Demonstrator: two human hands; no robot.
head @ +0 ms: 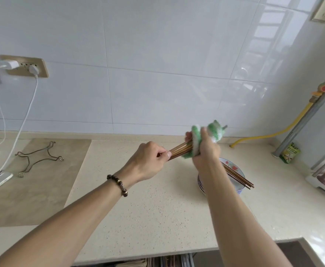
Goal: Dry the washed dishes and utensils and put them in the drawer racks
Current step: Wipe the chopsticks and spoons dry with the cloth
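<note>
Gripping a bundle of brown chopsticks [180,151] above the speckled countertop [148,209], the left hand [150,160] is seen with fingers curled round one end. The other end is wrapped in a green-and-white cloth [213,133], clutched by the right hand [206,149]. More chopsticks [238,177] are laid across stacked bowls [233,166] just below. A wire trivet [38,158] is noted well to the left.

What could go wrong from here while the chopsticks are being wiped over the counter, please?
The left hand pinches only one end of the chopsticks, so the cloth in the right hand might pull one loose. The right forearm could also nudge the loose chopsticks off the stacked plates.
</note>
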